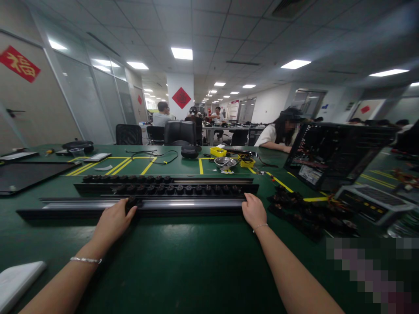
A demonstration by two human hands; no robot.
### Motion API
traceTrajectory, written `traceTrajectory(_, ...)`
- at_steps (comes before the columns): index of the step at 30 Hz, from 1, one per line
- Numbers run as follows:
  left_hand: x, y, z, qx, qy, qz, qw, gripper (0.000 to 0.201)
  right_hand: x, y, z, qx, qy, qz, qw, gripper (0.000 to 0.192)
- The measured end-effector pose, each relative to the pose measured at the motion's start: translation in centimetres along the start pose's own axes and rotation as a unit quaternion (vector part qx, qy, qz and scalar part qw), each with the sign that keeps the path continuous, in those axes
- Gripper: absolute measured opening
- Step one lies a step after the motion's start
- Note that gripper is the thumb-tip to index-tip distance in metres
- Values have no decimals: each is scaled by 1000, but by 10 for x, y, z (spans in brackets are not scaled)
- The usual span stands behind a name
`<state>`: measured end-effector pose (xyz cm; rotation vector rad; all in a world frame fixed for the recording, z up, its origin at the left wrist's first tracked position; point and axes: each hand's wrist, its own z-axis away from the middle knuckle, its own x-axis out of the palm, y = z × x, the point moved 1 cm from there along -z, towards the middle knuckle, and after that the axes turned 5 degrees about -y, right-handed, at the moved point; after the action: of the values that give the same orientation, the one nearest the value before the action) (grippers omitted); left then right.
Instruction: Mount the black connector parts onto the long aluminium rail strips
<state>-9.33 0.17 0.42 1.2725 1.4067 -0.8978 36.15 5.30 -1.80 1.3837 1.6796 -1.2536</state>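
Note:
A long black rail (193,206) with a glossy grey channel lies crosswise on the table in front of me. My left hand (113,219) has its fingers closed around a small black module (133,203) at the rail, left of the middle. With curled fingers my right hand (254,211) grips the rail's right end. Just beyond lies a second black rail (216,182), holding rows of small round-faced black modules (180,189). What my left fingertips touch on the far side is hidden.
A heap of black modules (304,209) lies right of my right hand, near an open computer case (337,152) and a grey metal box (373,203). Farther back are a metal bowl (225,163), a yellow bin (218,151) and cables (153,155). Another person (278,131) leans at the table's far side.

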Motion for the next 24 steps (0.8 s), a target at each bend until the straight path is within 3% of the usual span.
traceTrajectory(11, 9, 13, 0, 36, 0, -9, 999, 57, 0, -2, 1, 2, 12, 4, 1000, 48)
traceTrajectory(24, 3, 15, 2, 32, -13, 10, 999, 58, 1, 1, 0, 6, 6, -8, 1000, 49)
